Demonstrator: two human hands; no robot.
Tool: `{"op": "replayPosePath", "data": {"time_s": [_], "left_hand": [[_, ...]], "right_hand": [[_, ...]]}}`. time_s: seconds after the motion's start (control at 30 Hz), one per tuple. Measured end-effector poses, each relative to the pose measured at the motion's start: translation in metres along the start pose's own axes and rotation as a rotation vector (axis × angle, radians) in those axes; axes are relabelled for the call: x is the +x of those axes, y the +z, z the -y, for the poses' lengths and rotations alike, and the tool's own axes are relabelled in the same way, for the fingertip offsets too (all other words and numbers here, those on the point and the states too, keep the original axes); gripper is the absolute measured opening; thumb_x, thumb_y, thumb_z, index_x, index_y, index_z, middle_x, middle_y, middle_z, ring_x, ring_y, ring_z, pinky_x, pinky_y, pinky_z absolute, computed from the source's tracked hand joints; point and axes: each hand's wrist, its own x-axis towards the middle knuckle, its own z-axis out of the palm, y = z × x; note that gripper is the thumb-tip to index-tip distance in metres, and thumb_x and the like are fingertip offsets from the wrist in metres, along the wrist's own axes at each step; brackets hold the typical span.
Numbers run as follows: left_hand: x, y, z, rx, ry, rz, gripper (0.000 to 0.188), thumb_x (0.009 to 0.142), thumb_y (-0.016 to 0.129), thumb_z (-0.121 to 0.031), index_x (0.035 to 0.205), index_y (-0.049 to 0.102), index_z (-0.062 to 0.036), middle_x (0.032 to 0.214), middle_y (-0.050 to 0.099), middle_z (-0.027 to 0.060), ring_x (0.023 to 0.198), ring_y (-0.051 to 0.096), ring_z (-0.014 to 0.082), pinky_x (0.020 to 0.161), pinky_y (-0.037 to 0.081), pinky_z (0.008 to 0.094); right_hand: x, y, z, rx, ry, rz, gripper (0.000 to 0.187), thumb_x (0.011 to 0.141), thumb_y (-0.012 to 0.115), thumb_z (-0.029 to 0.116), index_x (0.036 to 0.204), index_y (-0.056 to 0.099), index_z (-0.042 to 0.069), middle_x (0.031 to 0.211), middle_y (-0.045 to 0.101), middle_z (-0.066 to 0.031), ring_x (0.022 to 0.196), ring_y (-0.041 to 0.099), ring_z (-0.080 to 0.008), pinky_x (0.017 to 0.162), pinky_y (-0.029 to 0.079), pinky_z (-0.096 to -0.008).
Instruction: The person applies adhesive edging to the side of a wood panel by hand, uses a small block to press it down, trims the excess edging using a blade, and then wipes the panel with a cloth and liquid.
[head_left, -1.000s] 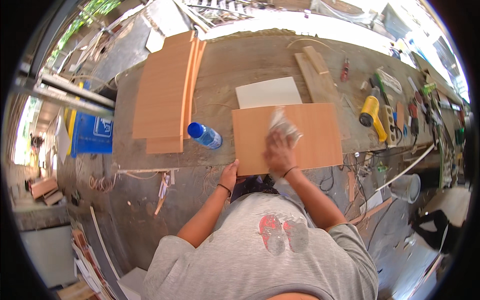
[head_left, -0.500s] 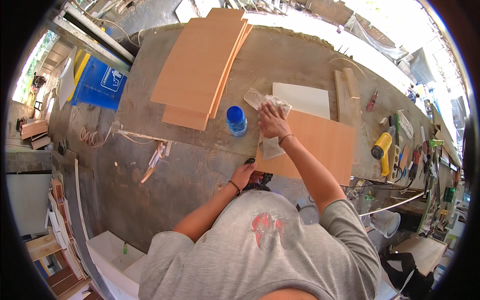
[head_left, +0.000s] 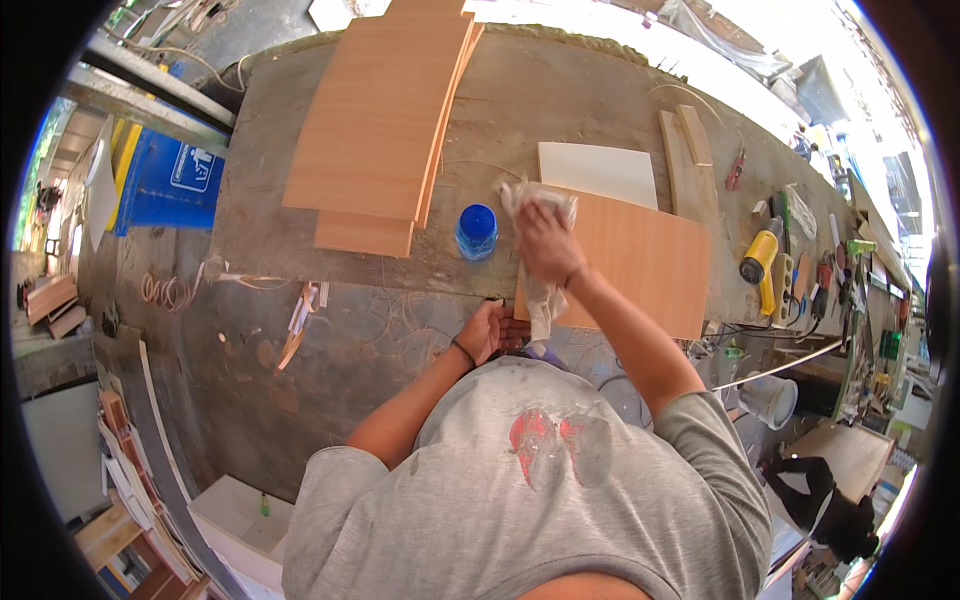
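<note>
A wood-coloured panel (head_left: 640, 260) lies flat on the workbench, its near edge at the bench's front. My right hand (head_left: 548, 245) presses a crumpled whitish rag (head_left: 540, 305) onto the panel's left side, with fingers bent over it. One end of the rag trails toward the near edge, and another part bunches beyond my fingers. At the panel's near left corner, my left hand (head_left: 487, 332) grips the edge, fingers partly hidden there. Just left of the rag stands a clear plastic bottle (head_left: 476, 243) with a blue lid.
Stacked wood-coloured panels (head_left: 370, 120) lie at the left. A white board (head_left: 600, 175) sits behind the worked panel, beside wooden strips (head_left: 685, 165). Farther right are red-handled pliers (head_left: 736, 170) and a yellow-and-black power tool (head_left: 762, 258). A blue bin (head_left: 170, 185) stands left of the bench.
My right hand has drawn the rag slightly nearer me, and its tail now hangs at the panel's near edge. My left hand stays at the corner, turned a little. The view has shifted slightly.
</note>
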Motion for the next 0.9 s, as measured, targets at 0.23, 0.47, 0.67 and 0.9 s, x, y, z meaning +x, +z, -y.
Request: {"op": "replayPosePath", "data": {"time_s": [0.23,0.47,0.67,0.9], "left_hand": [[-0.001,-0.005,-0.003,-0.052,-0.111,-0.015,0.077,0.092,0.03,-0.067,0.12,0.057,-0.0004,0.11,0.066,0.0156,0.105,0.062,0.0264,0.091,0.047,0.0388],[0.005,-0.001,-0.02,0.205,-0.21,-0.036,0.08,0.091,0.027,-0.071,0.124,0.055,-0.0031,0.118,0.064,0.0127,0.106,0.062,0.0231,0.09,0.047,0.0354],[0.023,-0.016,-0.01,0.739,0.34,-0.02,0.05,0.095,0.047,-0.048,0.111,0.059,-0.0017,0.103,0.066,0.0084,0.094,0.063,0.0184,0.08,0.048,0.0308],[0.01,0.009,-0.025,0.451,-0.013,-0.078,0.023,0.093,0.051,-0.018,0.103,0.061,0.0004,0.096,0.06,0.0203,0.092,0.058,0.033,0.081,0.046,0.0377]], "right_hand": [[-0.099,0.011,0.046,-0.013,-0.304,0.106,0.058,0.088,0.048,0.032,0.141,0.041,0.009,0.149,0.037,-0.009,0.141,0.027,-0.0233,0.114,0.018,-0.0495],[0.019,-0.005,-0.003,0.14,0.198,-0.129,0.062,0.093,0.042,0.037,0.143,0.033,0.001,0.155,0.024,-0.0151,0.145,0.017,-0.0272,0.116,0.013,-0.049],[-0.052,0.009,0.033,0.133,0.19,-0.046,0.065,0.092,0.045,0.038,0.144,0.032,0.0,0.153,0.026,-0.0173,0.144,0.018,-0.0307,0.115,0.012,-0.052],[0.015,-0.006,-0.001,0.142,0.29,-0.133,0.063,0.091,0.045,0.037,0.143,0.036,0.003,0.153,0.028,-0.0132,0.144,0.021,-0.0296,0.114,0.011,-0.0555]]}}
